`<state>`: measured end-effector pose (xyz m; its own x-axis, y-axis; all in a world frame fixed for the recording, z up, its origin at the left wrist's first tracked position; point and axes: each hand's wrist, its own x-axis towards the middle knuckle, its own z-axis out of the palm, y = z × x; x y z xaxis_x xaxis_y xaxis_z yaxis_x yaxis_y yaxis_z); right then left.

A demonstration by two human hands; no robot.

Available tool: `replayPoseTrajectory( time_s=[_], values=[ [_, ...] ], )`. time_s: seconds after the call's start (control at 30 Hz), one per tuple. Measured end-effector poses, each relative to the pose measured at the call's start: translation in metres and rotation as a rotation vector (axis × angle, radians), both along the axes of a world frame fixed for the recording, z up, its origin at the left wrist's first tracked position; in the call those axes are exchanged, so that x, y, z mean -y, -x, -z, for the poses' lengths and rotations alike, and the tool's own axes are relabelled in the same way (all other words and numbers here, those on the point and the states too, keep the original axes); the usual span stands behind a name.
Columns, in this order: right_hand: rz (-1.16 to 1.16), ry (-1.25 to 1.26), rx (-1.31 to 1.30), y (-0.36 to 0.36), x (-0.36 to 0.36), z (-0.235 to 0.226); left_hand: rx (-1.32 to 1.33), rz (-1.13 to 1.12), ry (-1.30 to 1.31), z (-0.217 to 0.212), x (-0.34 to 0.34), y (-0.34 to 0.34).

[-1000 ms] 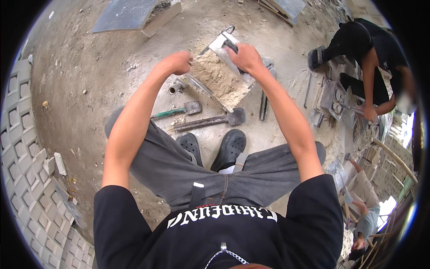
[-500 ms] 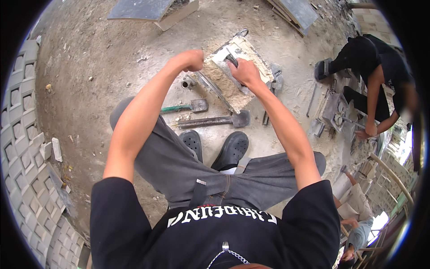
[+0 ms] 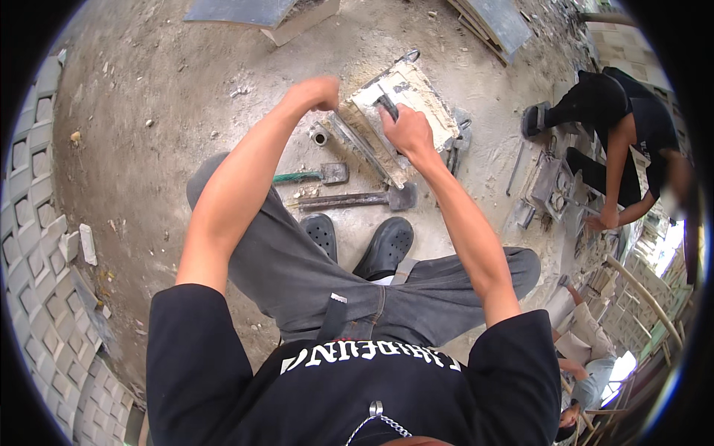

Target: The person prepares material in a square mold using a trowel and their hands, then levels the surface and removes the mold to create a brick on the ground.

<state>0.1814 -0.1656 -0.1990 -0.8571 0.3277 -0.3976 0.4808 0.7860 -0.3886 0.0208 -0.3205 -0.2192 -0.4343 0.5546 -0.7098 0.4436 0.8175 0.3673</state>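
On the ground beyond my feet rests a box-shaped mould (image 3: 357,145), its top coated with pale, sandy mix (image 3: 428,93). My right hand (image 3: 410,134) is wrapped round the dark handle of a flat trowel (image 3: 387,105), whose blade lies over the mix, partly hidden by the hand. At the mould's far left side, my left hand (image 3: 318,92) is curled closed and slightly blurred. Whatever it grips, if anything, is hidden. Just below that hand, a short hollow metal pipe (image 3: 319,138) sticks out beside the mould.
A green-handled hammer (image 3: 335,173) and a long-handled mallet (image 3: 401,197) lie between the mould and my shoes (image 3: 383,249). Metal tools (image 3: 460,137) lie right of the mould. A co-worker (image 3: 625,126) bends over another mould (image 3: 550,186). Stacked pale blocks (image 3: 37,282) line the left. Boards (image 3: 238,10) lie far off.
The trowel and my right hand have shifted slightly. Loose tan mix on the mould's near part has mostly gone, leaving a smoother, paler surface. My left hand stays near the same edge.
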Motion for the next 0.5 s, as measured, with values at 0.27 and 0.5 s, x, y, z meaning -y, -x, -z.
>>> replayPoseTrajectory(
  time_s=[0.27,0.5],
  values=[
    [0.009,-0.039,-0.013,-0.006,0.016,0.018,-0.045,-0.014,-0.047,-0.017,-0.008,0.007],
    [0.006,-0.052,-0.007,0.000,0.020,0.010,-0.084,-0.035,-0.047,-0.007,-0.009,0.014]
  ],
)
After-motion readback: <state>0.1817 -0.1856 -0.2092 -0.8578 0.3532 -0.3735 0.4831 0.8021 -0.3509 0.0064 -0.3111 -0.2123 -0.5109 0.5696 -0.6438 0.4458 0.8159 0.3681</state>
